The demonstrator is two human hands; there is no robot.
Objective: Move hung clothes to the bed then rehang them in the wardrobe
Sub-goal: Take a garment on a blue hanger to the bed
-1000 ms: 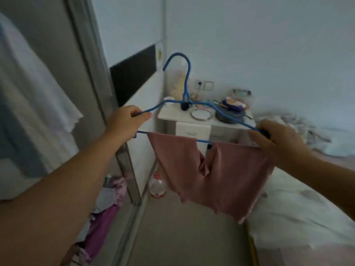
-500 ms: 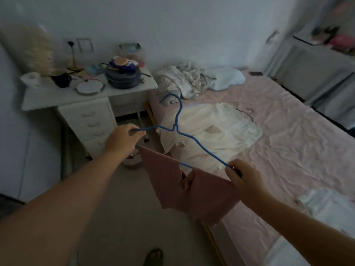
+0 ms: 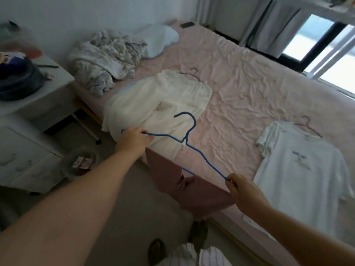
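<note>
I hold a blue wire hanger [image 3: 189, 129] by both ends over the near edge of the bed [image 3: 240, 89]. My left hand [image 3: 134, 140] grips its left end and my right hand [image 3: 244, 191] grips its right end. A dusty pink garment [image 3: 192, 187] hangs from the hanger's lower bar, down beside the bed's edge. On the pink sheet lie a cream garment [image 3: 163, 104] on a dark hanger and a pale T-shirt [image 3: 299, 166] on a reddish hanger.
A rumpled blanket [image 3: 103, 54] and a pillow [image 3: 159, 39] lie at the bed's head. A white drawer unit [image 3: 28, 131] with a dark pot [image 3: 17, 79] stands at left. A small bin [image 3: 80, 162] sits on the floor. Curtains and a window [image 3: 317, 41] are at right.
I have turned from the wardrobe towards the bed. The hanger with the pink garment has come down over the bed's near edge, and the T-shirt is now in view.
</note>
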